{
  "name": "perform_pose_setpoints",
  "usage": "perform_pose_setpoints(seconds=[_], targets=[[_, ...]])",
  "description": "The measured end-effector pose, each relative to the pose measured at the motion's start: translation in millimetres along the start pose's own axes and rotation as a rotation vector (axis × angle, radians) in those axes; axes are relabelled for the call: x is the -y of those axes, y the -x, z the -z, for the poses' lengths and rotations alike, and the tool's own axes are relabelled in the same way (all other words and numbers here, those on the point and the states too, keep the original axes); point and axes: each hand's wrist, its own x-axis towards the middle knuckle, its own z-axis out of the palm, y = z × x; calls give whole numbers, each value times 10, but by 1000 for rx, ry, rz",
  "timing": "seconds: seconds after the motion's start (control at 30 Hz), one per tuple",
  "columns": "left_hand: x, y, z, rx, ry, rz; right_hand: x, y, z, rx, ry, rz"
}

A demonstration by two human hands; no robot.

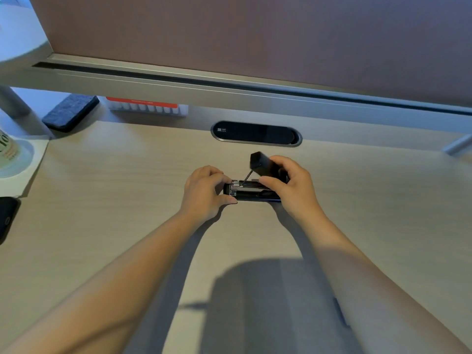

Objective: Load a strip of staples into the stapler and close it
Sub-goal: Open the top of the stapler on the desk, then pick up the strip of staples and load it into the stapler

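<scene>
A black stapler (251, 194) lies on the light wooden desk (127, 200), its base pointing left. Its lid (263, 164) is tilted up and back, with a thin spring rod running down to the metal staple channel (236, 186). My left hand (207, 192) grips the front end of the stapler, thumb below and fingers at the shiny metal tip. My right hand (288, 185) holds the raised lid and the rear of the stapler. Whether a staple strip lies in the channel is hard to tell.
An oval black cable grommet (256, 134) sits just beyond the stapler. A dark felt eraser (70, 112) and a red-and-white box (146, 106) lie at the back left under a partition rail. A white coaster with a container (15, 154) and a black phone (6, 218) sit at far left.
</scene>
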Motion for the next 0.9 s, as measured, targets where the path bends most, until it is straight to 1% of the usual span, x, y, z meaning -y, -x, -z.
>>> perform_pose_setpoints(seconds=[0.1, 0.23, 0.33, 0.43, 0.5, 0.57, 0.73, 0.9], targets=[[-10, 26, 12, 7, -16, -12, -42, 69, 48, -116, -26, 14], [-14, 95, 5, 4, -48, -19, -137, 150, 166, -316, -49, 14], [-27, 211, -38, -13, -43, -14, -250, 184, 246, -410, -144, -48], [-48, 348, -114, -36, -30, -15, -372, 247, 318, -463, -270, -166], [-57, 425, -157, -47, -28, -23, -420, 321, 389, -470, -393, -221], [-70, 489, -188, -64, -24, -28, -472, 369, 476, -447, -418, -244], [-102, 614, -275, -85, -55, -60, -573, 419, 628, -457, -240, -244], [-96, 728, -355, -93, -111, -87, -712, 682, 775, -434, -88, -130]])
